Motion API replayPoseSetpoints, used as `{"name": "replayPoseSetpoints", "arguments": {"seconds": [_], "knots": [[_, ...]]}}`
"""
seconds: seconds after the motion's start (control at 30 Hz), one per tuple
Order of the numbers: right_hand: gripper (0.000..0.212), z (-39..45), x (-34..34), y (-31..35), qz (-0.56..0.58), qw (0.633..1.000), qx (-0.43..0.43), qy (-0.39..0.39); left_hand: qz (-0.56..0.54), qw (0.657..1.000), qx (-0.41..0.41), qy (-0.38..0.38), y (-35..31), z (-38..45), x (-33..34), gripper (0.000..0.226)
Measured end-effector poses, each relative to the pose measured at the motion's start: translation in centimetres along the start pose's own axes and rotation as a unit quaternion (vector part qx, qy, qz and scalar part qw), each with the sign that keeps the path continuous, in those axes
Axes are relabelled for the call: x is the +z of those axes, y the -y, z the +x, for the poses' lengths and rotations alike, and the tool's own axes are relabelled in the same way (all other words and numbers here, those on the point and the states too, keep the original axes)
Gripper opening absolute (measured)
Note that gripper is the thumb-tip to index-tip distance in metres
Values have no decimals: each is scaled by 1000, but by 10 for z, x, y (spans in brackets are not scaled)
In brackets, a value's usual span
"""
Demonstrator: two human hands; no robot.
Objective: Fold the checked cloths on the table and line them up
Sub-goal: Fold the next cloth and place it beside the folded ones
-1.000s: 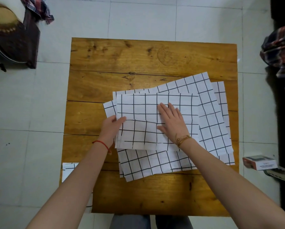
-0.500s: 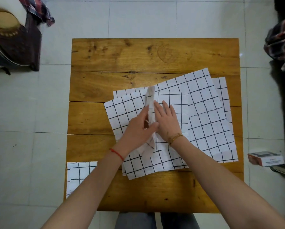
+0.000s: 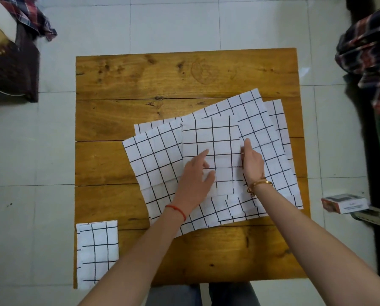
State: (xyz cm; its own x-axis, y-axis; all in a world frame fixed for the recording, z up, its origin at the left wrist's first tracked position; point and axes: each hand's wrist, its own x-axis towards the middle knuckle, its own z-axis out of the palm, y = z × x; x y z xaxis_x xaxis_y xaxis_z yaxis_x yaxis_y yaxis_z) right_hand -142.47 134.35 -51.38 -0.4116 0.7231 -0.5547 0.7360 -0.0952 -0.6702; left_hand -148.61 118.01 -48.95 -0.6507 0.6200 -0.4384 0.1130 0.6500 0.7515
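1. head view: a wooden table (image 3: pixel 184 76) is standing on a pale tiled floor (image 3: pixel 173 23), and a pile of unfolded checked cloths (image 3: pixel 156 160) is lying spread over its middle and right side, edges fanning out at different angles.
2. a folded cloth (image 3: pixel 215 138) is sitting on top of that pile, near the centre, its edges roughly square to the table.
3. the left hand (image 3: pixel 195 180) is resting flat on the near left part of the folded cloth, fingers straight and loosely spread, pressing down and gripping nothing.
4. the right hand (image 3: pixel 252 162) is standing on edge at the right border of the folded cloth, fingers together and pointing away; it is touching that border, but whether the fingertips are pinching the fabric cannot be told.
5. a red string (image 3: pixel 176 209) is circling the left wrist and a gold bracelet (image 3: pixel 259 184) the right.
6. a second folded cloth, the done cloth (image 3: pixel 97 250), is lying at the near left corner of the table, well apart from the pile.
7. a small box (image 3: pixel 344 204) is lying on the floor to the right of the table, and plaid fabric (image 3: pixel 370 51) is hanging at the far right.
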Motion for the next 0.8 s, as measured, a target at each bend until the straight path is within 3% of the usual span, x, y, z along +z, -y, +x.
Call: {"name": "replayPoseSetpoints", "arguments": {"seconds": [0.1, 0.2, 0.37, 0.47, 0.53, 0.63, 0.8], "knots": [[43, 7, -2, -7, -84, 994, -61, 20, 121, 992, 13, -30, 27, -8, -9, 54], [30, 12, -1, -10, -147, 984, -94, 20, 222, 975, 30, -12, 42, -10, -17, 57], [21, 11, 2, -6, -243, 962, -125, 1, 272, 961, 41, 27, 47, -9, -20, 58], [26, 9, 7, 7, -315, 916, -238, -74, 280, 958, 59, -14, 40, 2, -26, 55], [36, 9, 17, 20, -370, 873, -307, -81, 295, 952, 67, -39, 35, 17, -32, 58], [53, 14, 38, 39, -429, 821, -377, -6, 328, 943, 51, -36, 29, 43, -40, 65], [60, 21, 71, 55, -521, 746, -398, 117, 388, 921, 22, 21, 33, 70, -46, 81]]}}
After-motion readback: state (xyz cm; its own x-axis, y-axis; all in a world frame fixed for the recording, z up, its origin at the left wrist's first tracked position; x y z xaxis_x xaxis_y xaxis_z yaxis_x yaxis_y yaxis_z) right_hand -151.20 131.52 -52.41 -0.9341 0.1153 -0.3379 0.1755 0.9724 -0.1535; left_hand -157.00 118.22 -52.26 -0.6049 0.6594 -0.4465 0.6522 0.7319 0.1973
